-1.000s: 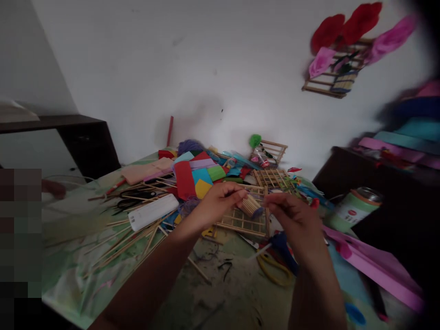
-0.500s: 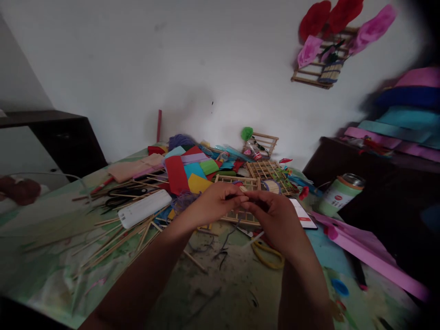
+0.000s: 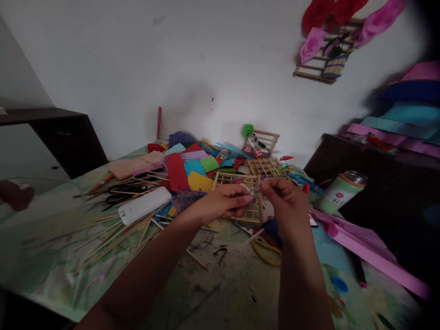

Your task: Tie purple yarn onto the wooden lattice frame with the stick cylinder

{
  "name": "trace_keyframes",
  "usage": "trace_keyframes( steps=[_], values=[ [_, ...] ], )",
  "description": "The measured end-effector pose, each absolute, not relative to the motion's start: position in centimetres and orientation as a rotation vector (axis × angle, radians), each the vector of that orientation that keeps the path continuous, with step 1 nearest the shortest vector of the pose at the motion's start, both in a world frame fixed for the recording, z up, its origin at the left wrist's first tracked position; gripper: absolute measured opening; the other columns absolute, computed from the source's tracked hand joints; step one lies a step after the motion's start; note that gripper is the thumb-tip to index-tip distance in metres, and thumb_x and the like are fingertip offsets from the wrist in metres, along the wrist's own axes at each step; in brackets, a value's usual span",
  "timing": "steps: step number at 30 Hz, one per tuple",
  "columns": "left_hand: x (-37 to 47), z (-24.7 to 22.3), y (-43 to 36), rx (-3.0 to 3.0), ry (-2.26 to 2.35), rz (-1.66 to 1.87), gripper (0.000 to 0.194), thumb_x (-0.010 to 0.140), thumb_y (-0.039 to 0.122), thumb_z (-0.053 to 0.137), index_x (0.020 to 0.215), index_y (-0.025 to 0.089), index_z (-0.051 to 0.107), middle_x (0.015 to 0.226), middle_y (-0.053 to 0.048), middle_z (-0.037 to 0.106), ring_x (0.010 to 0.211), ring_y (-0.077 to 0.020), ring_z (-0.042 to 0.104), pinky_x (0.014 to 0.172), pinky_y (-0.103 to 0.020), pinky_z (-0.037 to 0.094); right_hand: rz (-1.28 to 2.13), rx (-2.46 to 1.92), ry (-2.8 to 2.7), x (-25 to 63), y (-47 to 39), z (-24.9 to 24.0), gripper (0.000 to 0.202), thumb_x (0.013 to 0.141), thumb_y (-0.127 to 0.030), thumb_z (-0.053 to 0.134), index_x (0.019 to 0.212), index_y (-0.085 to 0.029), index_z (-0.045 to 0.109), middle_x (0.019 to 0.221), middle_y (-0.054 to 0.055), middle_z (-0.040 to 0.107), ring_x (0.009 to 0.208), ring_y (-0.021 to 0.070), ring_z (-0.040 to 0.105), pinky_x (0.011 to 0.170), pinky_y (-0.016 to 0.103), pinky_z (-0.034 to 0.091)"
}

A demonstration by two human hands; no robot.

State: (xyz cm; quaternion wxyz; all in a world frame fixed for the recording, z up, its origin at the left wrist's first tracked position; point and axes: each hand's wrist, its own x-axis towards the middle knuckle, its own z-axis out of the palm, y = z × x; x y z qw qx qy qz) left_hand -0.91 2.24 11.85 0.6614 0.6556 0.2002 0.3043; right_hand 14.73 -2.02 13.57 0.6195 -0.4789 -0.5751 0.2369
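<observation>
My left hand (image 3: 227, 200) is closed, thumb against fingers, around a small pale piece (image 3: 248, 189) that its fingers mostly hide. Thin purple yarn (image 3: 256, 186) runs from that piece to my right hand (image 3: 283, 199), which pinches it between thumb and fingertips. Both hands are raised over a bamboo-stick lattice frame (image 3: 220, 178) on the table. Below my right hand are yellow-handled scissors (image 3: 266, 254) and a dark blue glue gun (image 3: 271, 228), partly hidden by the wrist.
Loose sticks (image 3: 113, 247), a white power strip (image 3: 144, 206) and coloured paper (image 3: 177, 172) lie left. Tangled purple yarn (image 3: 187, 197) sits beside my left forearm. A green jar (image 3: 340, 192) and pink roll (image 3: 374, 256) are right. Another person's hand (image 3: 15, 195) shows far left.
My hands have moved apart from touching. My right hand has shifted right and up, with purple yarn now stretched between them. The other person's hand has moved slightly left.
</observation>
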Motion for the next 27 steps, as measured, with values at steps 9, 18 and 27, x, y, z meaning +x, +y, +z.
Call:
trace_keyframes(
  steps=[9, 18, 27],
  values=[
    [-2.4, 10.3, 5.5, 1.522, 0.531, 0.726, 0.027, 0.082, 0.039, 0.06, 0.074, 0.013, 0.057, 0.054, 0.006, 0.037, 0.042, -0.0031, 0.024, 0.04, -0.019, 0.012, 0.984, -0.722, -0.87, 20.1, -1.0, 13.3, 0.014, 0.071, -0.031, 0.064, 0.076, -0.02, 0.057, 0.062, -0.004, 0.05, 0.058, 0.0095, 0.052, 0.057, 0.023, 0.045],
    [-4.3, 10.9, 6.3, 1.661, 0.626, 0.797, 0.028, 0.079, 0.037, 0.063, 0.067, 0.013, 0.054, 0.052, 0.006, 0.037, 0.043, -0.0036, 0.027, 0.042, -0.019, 0.018, 0.616, -1.32, -1.452, 20.2, -1.8, 13.2, 0.018, 0.065, -0.032, 0.073, 0.069, -0.015, 0.069, 0.06, -0.001, 0.059, 0.057, 0.0103, 0.047, 0.054, 0.024, 0.035],
    [-5.7, 12.0, 6.3, 1.612, 0.729, 0.848, 0.031, 0.071, 0.041, 0.068, 0.072, 0.013, 0.057, 0.05, 0.007, 0.039, 0.042, -0.0034, 0.026, 0.041, -0.018, 0.017, 0.892, -0.509, -0.686, 21.8, -1.3, 13.5, 0.019, 0.066, -0.024, 0.07, 0.062, -0.017, 0.052, 0.053, -0.007, 0.04, 0.051, 0.0068, 0.043, 0.049, 0.02, 0.039]
  ],
)
